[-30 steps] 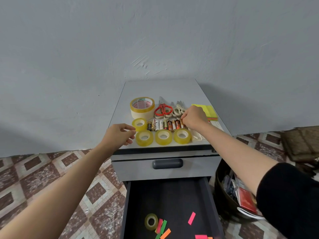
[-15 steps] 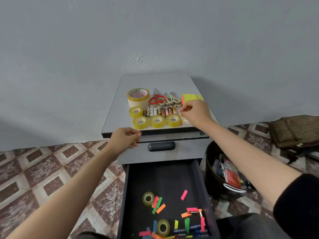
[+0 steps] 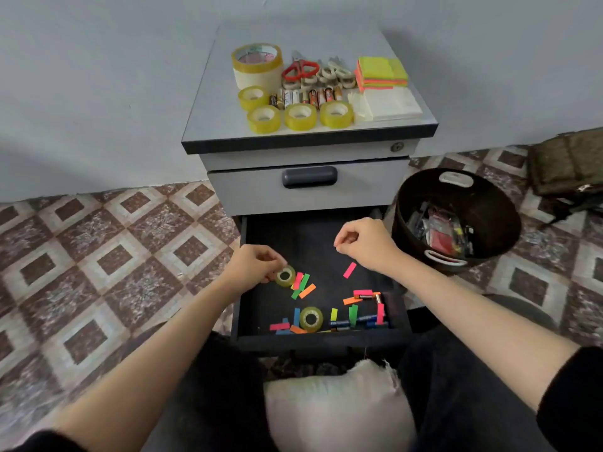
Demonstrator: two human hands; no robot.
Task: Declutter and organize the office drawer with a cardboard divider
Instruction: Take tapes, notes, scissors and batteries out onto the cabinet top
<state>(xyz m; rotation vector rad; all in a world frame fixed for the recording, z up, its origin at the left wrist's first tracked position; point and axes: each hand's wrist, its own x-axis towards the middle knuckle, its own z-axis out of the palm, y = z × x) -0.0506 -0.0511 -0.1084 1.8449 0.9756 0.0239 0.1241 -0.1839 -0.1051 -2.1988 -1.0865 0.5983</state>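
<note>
Head view | left fingers [image 3: 271, 258] pinch tape roll [image 3: 285, 276] in drawer [image 3: 293, 236] | right fingers [image 3: 346, 238] curled, empty | basket [image 3: 486, 213] alongside

Plain pale blue-grey wall [image 3: 98, 76] at the far side, evenly lit, meeting a floor [image 3: 114, 256] of brown-and-cream diamond-pattern tiles. A grey pedestal cabinet [image 3: 359, 190] with a dark-edged top stands against the wall. Just right of it, a round black basket [image 3: 489, 190]; farther right, a brown bag [image 3: 567, 164]. Near centre, a pale cushion [image 3: 336, 409].

The open drawer [image 3: 310, 236] is bare toward its back; paper strips [image 3: 305, 282], tape rolls [image 3: 302, 319] and what may be batteries [image 3: 339, 324] crowd its front.
</note>
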